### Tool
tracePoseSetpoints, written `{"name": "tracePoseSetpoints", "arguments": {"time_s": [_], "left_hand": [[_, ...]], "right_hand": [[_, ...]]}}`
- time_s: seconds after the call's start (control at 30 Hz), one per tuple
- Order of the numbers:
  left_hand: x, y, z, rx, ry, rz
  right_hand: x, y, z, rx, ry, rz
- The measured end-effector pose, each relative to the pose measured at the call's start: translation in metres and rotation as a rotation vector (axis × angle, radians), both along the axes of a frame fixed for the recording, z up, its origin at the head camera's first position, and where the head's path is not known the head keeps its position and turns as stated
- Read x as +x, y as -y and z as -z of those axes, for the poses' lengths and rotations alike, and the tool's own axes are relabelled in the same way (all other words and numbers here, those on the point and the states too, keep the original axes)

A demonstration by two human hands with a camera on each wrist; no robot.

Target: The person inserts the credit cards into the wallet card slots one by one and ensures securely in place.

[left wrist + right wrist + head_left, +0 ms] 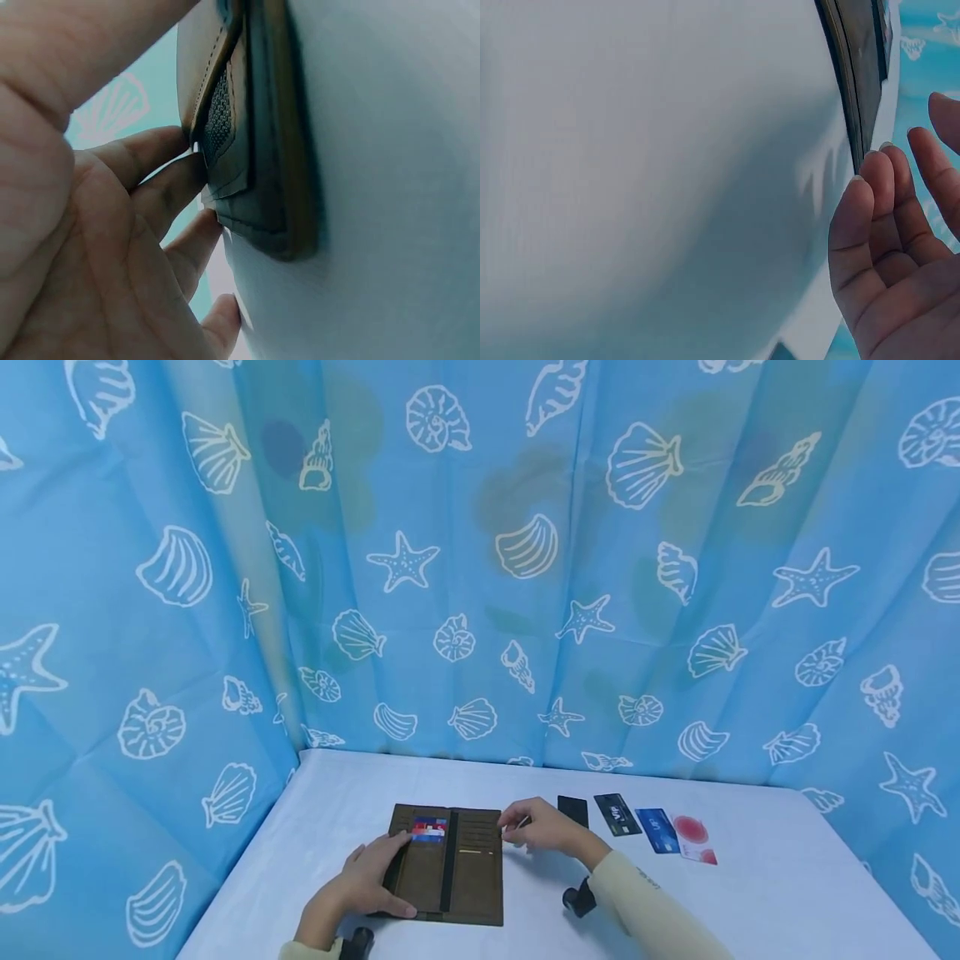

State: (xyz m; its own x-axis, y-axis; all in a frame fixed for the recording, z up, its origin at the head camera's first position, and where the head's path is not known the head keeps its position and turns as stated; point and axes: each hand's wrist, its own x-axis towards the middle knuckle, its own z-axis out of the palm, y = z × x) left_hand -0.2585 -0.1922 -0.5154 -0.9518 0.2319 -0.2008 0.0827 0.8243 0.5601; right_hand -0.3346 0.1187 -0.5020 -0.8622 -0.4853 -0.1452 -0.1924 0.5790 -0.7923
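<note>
A brown bifold long wallet lies spread open on the white table. My left hand holds its left side, thumb near the bottom edge, fingers toward the upper left. In the left wrist view, fingertips meet the wallet's edge beside a mesh-lined pocket. A red and blue card sits in an upper left slot; a thin gold edge shows in a right slot. My right hand is at the wallet's upper right edge, its fingers loosely bent and thumb apart in the right wrist view, with nothing visible in them.
To the right lie a plain black card, a black printed card, a blue card and a white card with red circles. A blue seashell curtain stands behind the white table.
</note>
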Motion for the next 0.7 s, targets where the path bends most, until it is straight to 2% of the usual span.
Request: {"name": "tracePoseSetpoints", "arguments": {"time_s": [0.33,0.57,0.7], "left_hand": [[0.002,-0.002,-0.008,-0.019,0.004,-0.003],[0.003,0.000,-0.006,-0.014,0.005,-0.001],[0.002,0.001,-0.004,-0.007,-0.007,0.006]], "right_hand": [[-0.008,-0.034,-0.004,0.043,-0.018,0.127],[-0.018,-0.059,-0.003,0.067,-0.050,0.194],[-0.024,-0.074,0.002,0.039,-0.043,0.271]]}}
